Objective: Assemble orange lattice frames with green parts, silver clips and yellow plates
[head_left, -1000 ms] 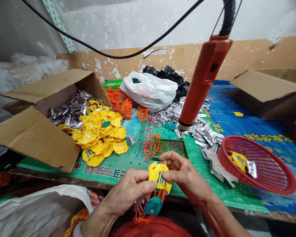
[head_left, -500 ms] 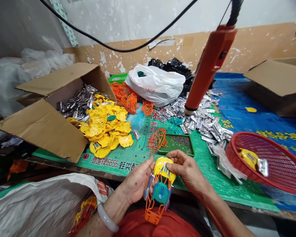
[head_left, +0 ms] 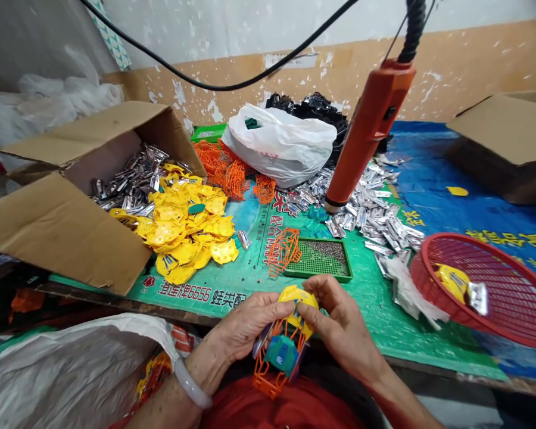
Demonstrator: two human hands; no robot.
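Close to my lap, both hands hold a toy car body [head_left: 282, 353] with an orange cage frame, a teal block in its middle and a yellow hood [head_left: 296, 298] at the far end. My left hand [head_left: 255, 322] grips its left side, thumb on the yellow hood. Around the right side of the hood, the thumb and fingers of my right hand [head_left: 337, 322] are closed. A silvery-purple side piece shows at the left of the frame. The underside is hidden. Just beyond, a green tray [head_left: 315, 271] of small screws has a loose orange frame [head_left: 284, 251] beside it.
A red electric screwdriver [head_left: 370, 134] hangs over silver parts [head_left: 384, 223]. Yellow hoods [head_left: 183, 220] spill from a cardboard box [head_left: 89, 232] at left. Behind are orange frames [head_left: 217, 170] and a white plastic bag [head_left: 281, 146]. At right, a red basket [head_left: 495, 298] holds yellow and silver parts.
My left thumb has moved onto the yellow hood, and my right thumb also presses there. The toy car body has tilted, its near end shifting left. The view has shifted slightly.
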